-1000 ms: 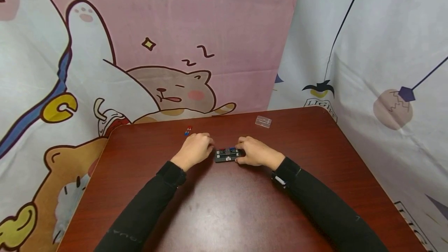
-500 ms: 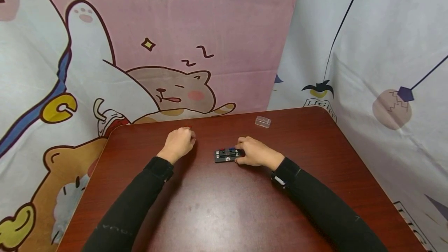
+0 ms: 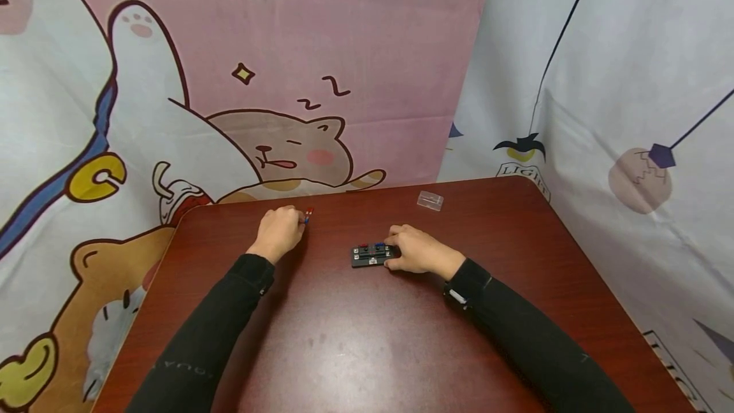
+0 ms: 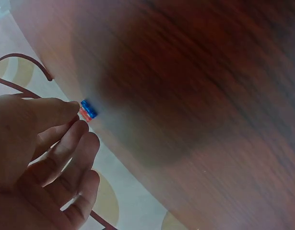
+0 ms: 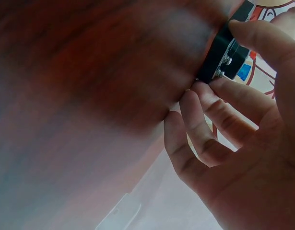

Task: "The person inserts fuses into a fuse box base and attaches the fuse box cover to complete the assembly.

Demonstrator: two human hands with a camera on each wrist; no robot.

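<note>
Left hand (image 3: 279, 231) has slid back to pinch the fuses (image 4: 88, 109); right hand (image 3: 417, 250) grips the block (image 3: 371, 255) (steadying it).

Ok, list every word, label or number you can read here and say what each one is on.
"LIGH", cut off by a fold: on the white backdrop cloth, under the black bird drawing.
"zz" sleep marks: on the pink backdrop cloth, above the sleeping cat.
White label on the black fuse block: too small to read.
Faint lettering on the left sleeve: unreadable.
</note>
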